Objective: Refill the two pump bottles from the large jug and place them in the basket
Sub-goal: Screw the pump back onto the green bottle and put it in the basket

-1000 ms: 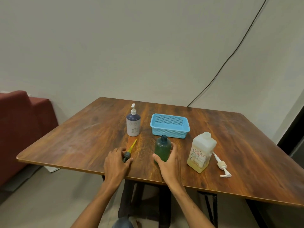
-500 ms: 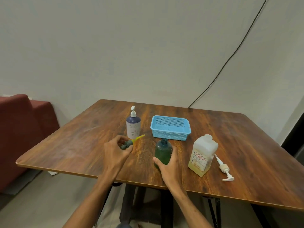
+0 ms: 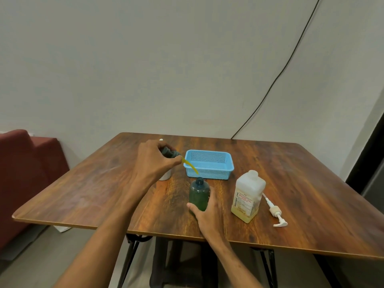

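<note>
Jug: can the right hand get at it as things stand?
Probably yes. The jug stands just right of the right hand with nothing between, but that hand grips the green bottle and must let go first.

Green bottle (image 3: 199, 194) — blue mesh basket (image 3: 209, 166) — yellow-tubed pump (image 3: 174, 156)

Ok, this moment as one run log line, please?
right hand: grips green bottle | left hand: holds pump, tube near its mouth | jug: upright
</note>
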